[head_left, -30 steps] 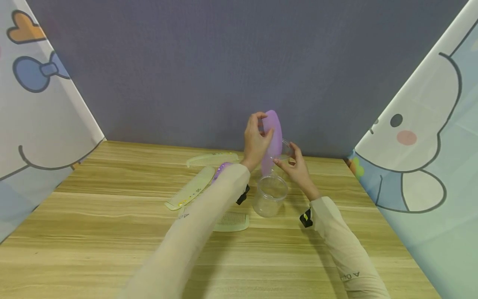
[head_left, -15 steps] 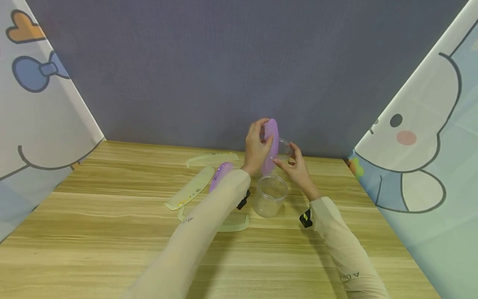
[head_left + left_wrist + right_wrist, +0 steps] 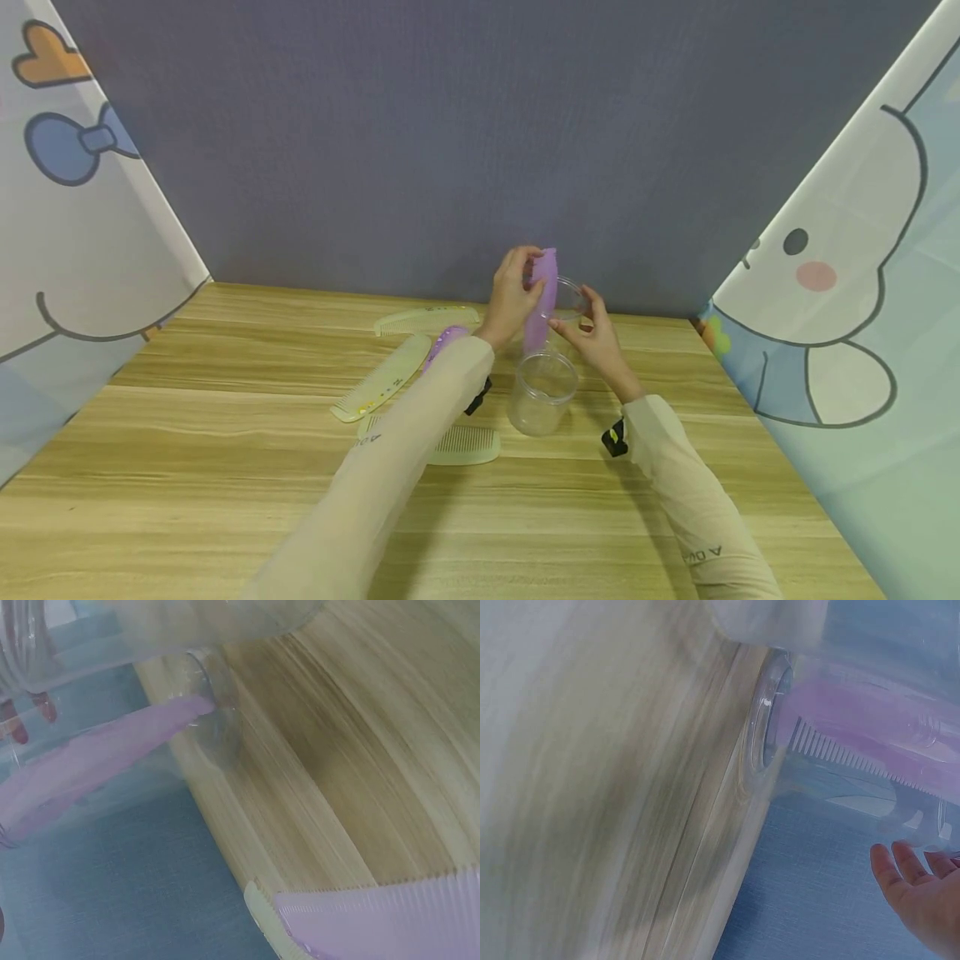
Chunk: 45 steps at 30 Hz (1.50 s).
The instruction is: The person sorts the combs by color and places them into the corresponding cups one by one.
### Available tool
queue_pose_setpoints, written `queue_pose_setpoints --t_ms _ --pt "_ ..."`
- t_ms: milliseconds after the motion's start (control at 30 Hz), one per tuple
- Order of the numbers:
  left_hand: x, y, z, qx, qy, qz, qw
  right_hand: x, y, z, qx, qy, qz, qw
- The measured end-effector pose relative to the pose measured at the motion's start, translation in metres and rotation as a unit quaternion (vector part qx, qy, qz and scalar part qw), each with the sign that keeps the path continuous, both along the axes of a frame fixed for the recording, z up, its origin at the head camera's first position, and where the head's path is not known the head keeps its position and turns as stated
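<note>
My left hand [image 3: 513,296] grips the upper end of a purple comb [image 3: 543,300]. The comb stands nearly upright, its lower part inside a clear plastic jar [image 3: 574,292] at the back of the table. My right hand [image 3: 595,333] holds that jar near its rim, thumb and fingers around the side. In the right wrist view the comb's teeth [image 3: 832,750] show through the jar wall; whether a second purple comb is inside, I cannot tell. Another clear jar [image 3: 542,400] stands just in front and hides the back jar's base.
Left of the jars lie pale green combs [image 3: 427,319] [image 3: 382,379] [image 3: 467,448] and one purple comb [image 3: 446,340], partly under my left sleeve. A grey-blue panel [image 3: 450,167] rises behind the wooden table [image 3: 225,467]. Cartoon-printed panels stand at both sides.
My left hand has lowered the purple comb further into the back jar, and the comb has turned more edge-on. My right hand and both jars stay in place.
</note>
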<state>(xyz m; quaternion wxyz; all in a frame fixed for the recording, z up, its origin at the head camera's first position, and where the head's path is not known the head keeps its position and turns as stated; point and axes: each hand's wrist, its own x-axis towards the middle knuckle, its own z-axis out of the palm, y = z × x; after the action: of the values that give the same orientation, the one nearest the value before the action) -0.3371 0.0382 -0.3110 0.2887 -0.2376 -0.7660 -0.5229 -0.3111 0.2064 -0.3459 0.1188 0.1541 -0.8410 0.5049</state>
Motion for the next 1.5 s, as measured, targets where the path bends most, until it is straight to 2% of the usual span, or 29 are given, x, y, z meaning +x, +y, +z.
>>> queue_pose_setpoints --t_ms 267,433,633,867,1033,1167,1267,1400,1500 --pt "-0.003 -0.004 0.000 -0.039 -0.013 -0.002 0.9991 -0.001 0.000 -0.002 0.000 0.012 -0.001 1.000" --pt "-0.004 -0.008 0.002 -0.066 -0.022 0.011 0.9975 -0.001 0.000 -0.002 -0.004 0.012 -0.002 1.000" --pt "-0.007 -0.009 0.000 -0.069 -0.027 0.020 0.9970 0.004 -0.003 0.006 -0.007 -0.006 0.001 1.000" --pt "-0.007 -0.009 -0.001 -0.062 -0.028 0.001 0.9977 0.022 -0.012 0.025 -0.004 -0.016 0.004 1.000" --pt "-0.007 -0.013 -0.001 -0.068 -0.034 -0.005 0.9971 0.013 -0.007 0.015 -0.006 -0.013 0.004 1.000" --pt "-0.006 -0.019 -0.003 -0.073 -0.035 -0.023 0.9965 0.002 0.000 0.002 0.001 -0.002 0.001 1.000" --pt "-0.004 -0.026 -0.005 -0.082 -0.037 -0.034 0.9954 -0.001 0.001 -0.001 -0.002 0.002 0.001 1.000" --pt "-0.002 -0.037 -0.008 -0.101 -0.046 -0.041 0.9930 0.002 0.000 0.002 -0.008 -0.008 -0.001 1.000" --pt "-0.002 -0.047 -0.011 -0.119 -0.053 -0.040 0.9907 0.011 -0.005 0.012 -0.016 -0.017 0.003 1.000"
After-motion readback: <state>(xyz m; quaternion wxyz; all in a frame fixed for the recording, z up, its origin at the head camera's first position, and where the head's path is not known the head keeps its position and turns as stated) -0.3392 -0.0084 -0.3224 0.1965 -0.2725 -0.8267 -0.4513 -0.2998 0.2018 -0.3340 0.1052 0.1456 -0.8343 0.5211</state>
